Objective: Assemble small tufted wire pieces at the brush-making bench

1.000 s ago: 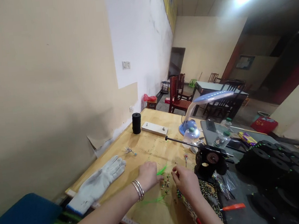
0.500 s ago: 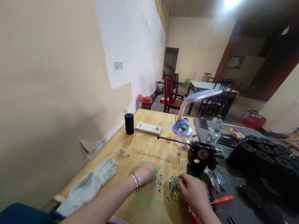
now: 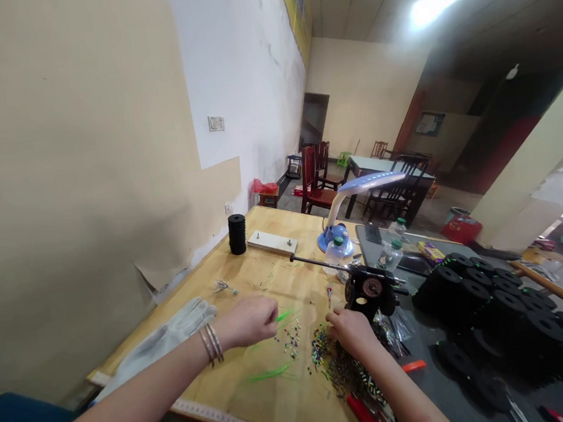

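Bench (image 3: 295,291): pale wood
Left hand (image 3: 251,320): curled, just beside green strands (image 3: 283,316); cannot tell if gripping
Right hand (image 3: 352,330): bent beside beads (image 3: 319,349); cannot tell if grasping
Beads: heaped between hands; apparently being picked over, next calling for light pinching

Wooden table (image 3: 276,406) with loose beads (image 3: 291,343), green strands (image 3: 271,373), a glove (image 3: 185,323), a black cylinder (image 3: 237,234)

Left hand (image 3: 256,318) curled, fist-like; right hand (image 3: 353,331) palm down, fingers (image 3: 333,317) bent.
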`<state>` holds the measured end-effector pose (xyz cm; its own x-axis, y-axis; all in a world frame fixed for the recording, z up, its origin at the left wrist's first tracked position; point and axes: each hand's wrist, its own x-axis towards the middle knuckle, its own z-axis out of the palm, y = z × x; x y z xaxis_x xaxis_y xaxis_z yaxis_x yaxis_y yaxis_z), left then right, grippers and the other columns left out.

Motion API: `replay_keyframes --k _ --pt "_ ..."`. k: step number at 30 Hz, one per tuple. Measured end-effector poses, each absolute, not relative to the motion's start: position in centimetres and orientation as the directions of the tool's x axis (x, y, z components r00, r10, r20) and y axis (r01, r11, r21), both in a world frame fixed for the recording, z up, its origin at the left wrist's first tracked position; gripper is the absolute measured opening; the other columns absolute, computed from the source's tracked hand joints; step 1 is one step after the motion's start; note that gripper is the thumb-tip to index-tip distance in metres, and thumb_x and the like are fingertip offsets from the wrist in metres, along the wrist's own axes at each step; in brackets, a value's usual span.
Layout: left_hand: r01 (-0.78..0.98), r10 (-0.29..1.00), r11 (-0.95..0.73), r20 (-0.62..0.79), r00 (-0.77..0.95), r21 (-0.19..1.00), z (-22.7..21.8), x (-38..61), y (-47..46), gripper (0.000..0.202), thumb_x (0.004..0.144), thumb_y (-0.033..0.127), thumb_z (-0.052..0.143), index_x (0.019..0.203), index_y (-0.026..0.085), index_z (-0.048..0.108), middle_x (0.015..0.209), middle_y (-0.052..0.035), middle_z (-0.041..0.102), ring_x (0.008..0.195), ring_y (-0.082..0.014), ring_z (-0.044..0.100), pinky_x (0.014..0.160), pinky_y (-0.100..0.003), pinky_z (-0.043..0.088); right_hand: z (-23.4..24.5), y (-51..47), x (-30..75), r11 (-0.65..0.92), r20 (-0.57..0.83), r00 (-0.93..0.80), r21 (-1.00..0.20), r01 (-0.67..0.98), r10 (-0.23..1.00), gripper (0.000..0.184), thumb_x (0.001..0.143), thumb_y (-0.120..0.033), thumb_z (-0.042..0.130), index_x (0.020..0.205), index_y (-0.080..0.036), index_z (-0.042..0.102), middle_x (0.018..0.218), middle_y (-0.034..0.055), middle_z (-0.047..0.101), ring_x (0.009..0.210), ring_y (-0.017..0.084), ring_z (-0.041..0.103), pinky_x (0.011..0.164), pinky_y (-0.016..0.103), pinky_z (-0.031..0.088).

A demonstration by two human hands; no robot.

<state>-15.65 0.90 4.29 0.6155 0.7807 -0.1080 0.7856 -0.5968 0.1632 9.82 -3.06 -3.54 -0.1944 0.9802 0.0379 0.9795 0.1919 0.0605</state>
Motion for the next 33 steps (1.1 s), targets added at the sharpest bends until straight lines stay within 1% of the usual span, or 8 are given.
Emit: replay_keyframes --k 5,8,11,13,18,24,29,33 --pt "0.805 0.790 -0.591 -0.166 0.591 0.055 3.4 -15.2 -2.9 0.022 0.076 0.013 0.047 0.088 0.015 0.065 0.090 -0.0139 0.070 0.082 -0.0291 0.064 0.072 -0.037 0.047 -3.4 -1.5 9.2 0.308 -0.013 -0.308 0.109 0.945 0.951 0.021 0.087 -0.012 0.051 0.094 -0.017 0.070 0.093 0.0110 0.071 0.083 0.022 0.068 0.068 0.027 0.046" --pt "0.812 0.786 -0.582 -0.221 0.577 0.050 1.2 -14.5 -3.8 0.030 0.081 0.009 0.041 0.097 0.011 0.067 0.098 -0.0187 0.070 0.090 -0.0317 0.066 0.079 -0.041 0.049 -2.8 -0.9 9.1 0.360 -0.061 -0.355 0.130 0.924 0.933 0.020 0.084 -0.010 0.054 0.092 -0.015 0.072 0.092 0.0128 0.072 0.084 0.024 0.068 0.070 0.028 0.048" --pt "0.802 0.765 -0.591 -0.254 0.591 0.089 -0.7 -14.2 -4.0 0.029 0.083 0.008 0.042 0.097 0.010 0.068 0.101 -0.0189 0.071 0.093 -0.0308 0.066 0.083 -0.039 0.050 -2.1 -0.6 8.9 0.398 -0.114 -0.384 0.147 0.906 0.916 0.018 0.081 -0.008 0.057 0.088 -0.013 0.073 0.090 0.0136 0.073 0.084 0.025 0.069 0.071 0.029 0.049" --pt "0.803 0.765 -0.585 -0.251 0.594 0.117 -1.2 -14.2 -4.0 0.023 0.085 0.014 0.048 0.094 0.011 0.068 0.101 -0.0184 0.071 0.094 -0.0315 0.066 0.083 -0.039 0.049 -1.8 -0.6 8.6 0.411 -0.140 -0.392 0.157 0.898 0.909 0.018 0.082 -0.007 0.057 0.087 -0.013 0.074 0.088 0.0138 0.073 0.085 0.025 0.069 0.071 0.030 0.050" --pt "0.862 0.851 -0.479 -0.155 0.502 0.166 -0.4 -14.8 -3.0 0.023 0.088 0.027 0.048 0.088 0.015 0.068 0.097 -0.0145 0.070 0.093 -0.0293 0.065 0.079 -0.037 0.047 -2.0 -0.3 8.2 0.421 -0.173 -0.394 0.169 0.891 0.903 0.016 0.086 -0.008 0.057 0.088 -0.011 0.072 0.090 0.0114 0.074 0.085 0.023 0.069 0.074 0.034 0.053" --pt "0.903 0.916 -0.361 -0.093 0.390 0.232 -0.4 -15.5 -1.4 0.019 0.086 0.033 0.056 0.091 0.018 0.068 0.097 -0.0096 0.072 0.092 -0.0257 0.065 0.074 -0.032 0.045 -1.2 -0.9 8.4 0.357 -0.122 -0.339 0.189 0.915 0.933 0.021 0.084 -0.003 0.053 0.090 -0.009 0.072 0.090 0.0168 0.072 0.085 0.027 0.070 0.070 0.032 0.052" --pt "0.910 0.929 -0.321 -0.101 0.356 0.263 -1.3 -15.3 -1.0 0.017 0.083 0.030 0.058 0.091 0.019 0.068 0.097 -0.0092 0.072 0.093 -0.0252 0.066 0.075 -0.032 0.046 0.9 -2.7 9.0 0.233 -0.023 -0.233 0.224 0.947 0.972 0.029 0.086 0.000 0.044 0.101 -0.008 0.067 0.097 0.0191 0.069 0.084 0.028 0.069 0.065 0.032 0.050" --pt "0.910 0.927 -0.326 -0.104 0.361 0.256 -2.0 -14.7 -0.5 0.017 0.078 0.026 0.059 0.090 0.019 0.068 0.100 -0.0100 0.072 0.097 -0.0258 0.065 0.079 -0.032 0.046 2.0 -4.4 8.6 0.138 0.056 -0.155 0.229 0.964 0.986 0.030 0.087 0.000 0.039 0.102 -0.009 0.064 0.097 0.0193 0.066 0.082 0.028 0.068 0.060 0.032 0.047"
